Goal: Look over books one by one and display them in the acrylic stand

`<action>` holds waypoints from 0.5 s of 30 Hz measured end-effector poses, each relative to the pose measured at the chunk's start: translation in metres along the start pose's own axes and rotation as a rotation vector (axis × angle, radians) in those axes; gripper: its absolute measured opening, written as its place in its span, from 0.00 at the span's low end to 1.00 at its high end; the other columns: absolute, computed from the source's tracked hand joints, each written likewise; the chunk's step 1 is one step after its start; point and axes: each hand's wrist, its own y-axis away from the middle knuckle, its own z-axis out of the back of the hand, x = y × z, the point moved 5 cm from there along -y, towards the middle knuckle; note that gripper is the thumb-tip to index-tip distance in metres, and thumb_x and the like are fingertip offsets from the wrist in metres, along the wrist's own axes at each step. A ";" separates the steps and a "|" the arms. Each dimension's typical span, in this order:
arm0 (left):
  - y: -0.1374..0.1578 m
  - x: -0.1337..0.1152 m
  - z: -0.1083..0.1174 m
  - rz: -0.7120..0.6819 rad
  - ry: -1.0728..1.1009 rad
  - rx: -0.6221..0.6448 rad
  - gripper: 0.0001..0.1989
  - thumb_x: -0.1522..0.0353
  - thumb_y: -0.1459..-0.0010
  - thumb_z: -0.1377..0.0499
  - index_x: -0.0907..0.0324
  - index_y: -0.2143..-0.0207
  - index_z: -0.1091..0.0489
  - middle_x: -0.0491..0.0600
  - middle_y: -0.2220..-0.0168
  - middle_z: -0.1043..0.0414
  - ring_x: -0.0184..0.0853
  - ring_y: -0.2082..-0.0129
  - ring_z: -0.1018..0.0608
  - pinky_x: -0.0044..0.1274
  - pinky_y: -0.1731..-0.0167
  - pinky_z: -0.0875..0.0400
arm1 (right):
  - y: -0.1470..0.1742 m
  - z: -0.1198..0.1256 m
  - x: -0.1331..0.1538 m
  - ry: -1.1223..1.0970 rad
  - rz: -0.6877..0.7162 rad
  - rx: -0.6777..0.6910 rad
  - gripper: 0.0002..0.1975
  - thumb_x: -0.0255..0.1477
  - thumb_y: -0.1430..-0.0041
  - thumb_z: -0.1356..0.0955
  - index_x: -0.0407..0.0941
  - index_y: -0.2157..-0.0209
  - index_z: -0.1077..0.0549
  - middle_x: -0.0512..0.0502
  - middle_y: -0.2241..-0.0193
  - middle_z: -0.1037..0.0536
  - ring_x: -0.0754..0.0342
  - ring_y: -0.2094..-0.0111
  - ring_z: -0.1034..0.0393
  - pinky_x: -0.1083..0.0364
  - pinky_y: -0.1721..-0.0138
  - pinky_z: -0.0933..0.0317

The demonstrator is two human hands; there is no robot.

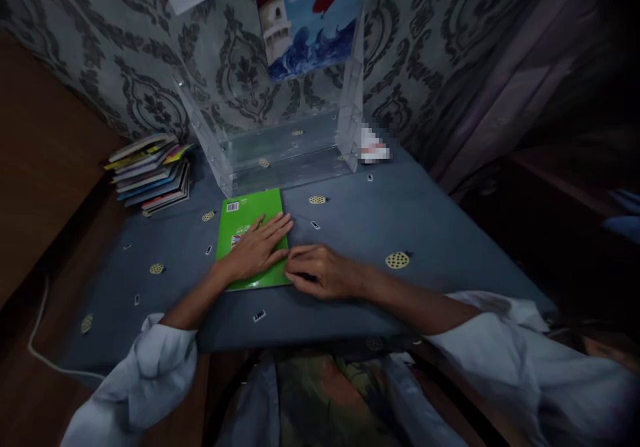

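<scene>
A thin green book (253, 207) with a barcode in its upper left corner lies flat on the table. My left hand (257, 247) rests on its cover with the fingers stretched out towards the right edge, hiding part of a small printed picture. At the lower right edge of the book is my right hand (320, 270), its fingers curled and the thumb and fingertips closed at that edge. Just behind the book stands a clear plastic rack (290, 160) with tall see-through sides.
A pile of books (155, 173) stands at the table's back left. Right of the rack lies a white item (374, 148), blurred out. The table (340, 320) wears a dark blue cloth with pineapple prints. A poster (310, 27) hangs on the patterned wall. A pale cable (37, 340) runs at the left.
</scene>
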 end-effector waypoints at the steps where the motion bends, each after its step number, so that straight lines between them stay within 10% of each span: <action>1: 0.005 -0.008 -0.001 -0.016 0.004 -0.001 0.29 0.57 0.27 0.59 0.59 0.29 0.53 0.54 0.28 0.53 0.39 0.27 0.52 0.42 0.31 0.58 | 0.001 0.000 0.000 0.000 0.004 -0.008 0.13 0.23 0.33 0.39 0.44 0.72 0.31 0.48 0.77 0.27 0.55 0.70 0.33 0.57 0.65 0.36; 11: 0.028 -0.021 0.002 0.032 0.096 -0.304 0.23 0.65 0.28 0.55 0.56 0.32 0.46 0.55 0.33 0.39 0.37 0.33 0.36 0.38 0.34 0.42 | -0.003 0.003 0.004 0.034 -0.129 -0.188 0.16 0.25 0.32 0.38 0.45 0.75 0.31 0.50 0.79 0.29 0.56 0.75 0.34 0.57 0.69 0.35; 15: 0.051 0.004 0.005 0.278 0.112 -0.518 0.22 0.67 0.28 0.57 0.57 0.35 0.42 0.56 0.38 0.32 0.37 0.36 0.31 0.36 0.37 0.35 | -0.023 -0.011 0.001 0.110 -0.341 -0.190 0.14 0.27 0.30 0.41 0.41 0.55 0.25 0.38 0.58 0.20 0.49 0.53 0.26 0.49 0.51 0.31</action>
